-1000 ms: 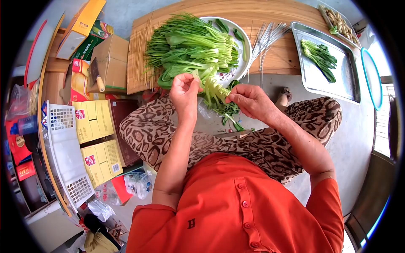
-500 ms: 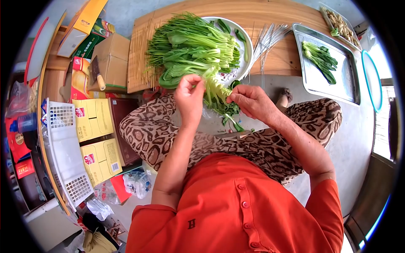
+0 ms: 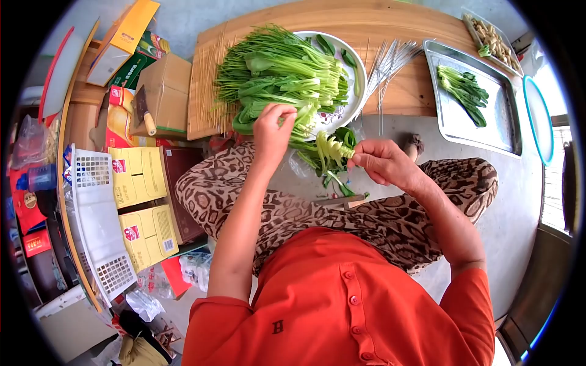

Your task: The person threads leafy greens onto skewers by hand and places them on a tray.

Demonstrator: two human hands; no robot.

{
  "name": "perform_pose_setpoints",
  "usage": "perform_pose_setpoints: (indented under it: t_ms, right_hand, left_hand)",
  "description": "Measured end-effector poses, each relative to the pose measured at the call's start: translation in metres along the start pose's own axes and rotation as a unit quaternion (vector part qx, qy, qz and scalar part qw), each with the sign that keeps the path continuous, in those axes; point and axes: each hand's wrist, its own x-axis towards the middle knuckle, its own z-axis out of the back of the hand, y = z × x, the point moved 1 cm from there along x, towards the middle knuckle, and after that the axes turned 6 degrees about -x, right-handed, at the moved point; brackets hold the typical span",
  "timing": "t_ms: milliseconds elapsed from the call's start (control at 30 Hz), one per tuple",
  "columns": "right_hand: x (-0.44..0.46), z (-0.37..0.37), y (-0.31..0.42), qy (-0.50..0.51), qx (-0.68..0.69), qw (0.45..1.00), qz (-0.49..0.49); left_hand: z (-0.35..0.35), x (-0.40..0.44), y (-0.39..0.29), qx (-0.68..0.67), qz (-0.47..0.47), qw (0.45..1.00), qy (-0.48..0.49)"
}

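My right hand point(image 3: 386, 162) pinches the end of a pale-green ruffled leafy green point(image 3: 332, 150), its leaves bunched and hanging over the floor. At the lower edge of the heap is my left hand point(image 3: 272, 132), thumb and fingers closed together; what they hold, if anything, is hidden. Beside its fingertips lie light-green stalks. The heap of leafy greens point(image 3: 278, 67), with long thin green stems at its left, covers much of a white plate point(image 3: 360, 91) on the wooden table point(image 3: 262, 19).
Metal skewers point(image 3: 390, 61) lie right of the plate, bamboo skewers point(image 3: 206, 82) left of it. A metal tray point(image 3: 508, 113) holds a leafy bunch point(image 3: 463, 91). A cleaver point(image 3: 144, 113) is by a cardboard box point(image 3: 168, 91). Another knife point(image 3: 342, 200) is near my lap.
My right hand has moved right, drawing the ruffled leafy green away from my left hand. My left hand has stayed almost in place, and the gap between my hands has widened.
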Motion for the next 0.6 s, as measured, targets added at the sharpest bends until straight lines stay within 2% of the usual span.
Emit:
perform_pose_setpoints:
  t_ms: [33, 67, 100, 167, 333, 400, 433, 500, 567, 600]
  right_hand:
    - [-0.001, 0.0, -0.001, -0.001, 0.003, 1.0, -0.002]
    - [-0.001, 0.002, -0.003, -0.01, 0.006, 1.0, -0.003]
    - [-0.001, 0.003, -0.003, -0.013, 0.007, 1.0, -0.003]
    - [-0.002, 0.006, -0.004, -0.03, 0.009, 1.0, 0.0]
    - [0.0, 0.009, -0.003, -0.049, -0.011, 0.999, 0.003]
    - [0.001, 0.009, -0.002, -0.049, -0.012, 0.999, 0.006]
    - [0.002, 0.009, -0.002, -0.047, -0.009, 0.999, 0.01]
    - [0.003, 0.009, -0.001, -0.045, -0.006, 0.999, 0.014]
    - [0.004, 0.009, 0.001, -0.043, -0.004, 0.999, 0.016]
    - [0.004, 0.009, 0.002, -0.043, -0.004, 0.999, 0.017]
  left_hand:
    - [-0.006, 0.004, 0.004, 0.128, -0.098, 0.987, 0.006]
    - [-0.012, 0.007, 0.004, 0.188, -0.131, 0.973, 0.009]
    - [-0.017, 0.009, 0.004, 0.187, -0.133, 0.973, 0.01]
    - [-0.026, 0.012, 0.006, 0.321, -0.127, 0.937, 0.043]
    - [-0.03, 0.013, 0.018, 0.34, -0.098, 0.933, 0.057]
    - [-0.025, 0.013, 0.018, 0.294, -0.123, 0.948, -0.007]
    - [-0.021, 0.014, 0.022, 0.294, -0.124, 0.948, -0.007]
    - [-0.009, 0.016, 0.034, 0.137, -0.071, 0.987, -0.054]
    - [0.007, 0.019, 0.027, -0.028, 0.038, 0.996, -0.07]
    - [0.018, 0.022, 0.026, -0.072, 0.033, 0.994, -0.079]
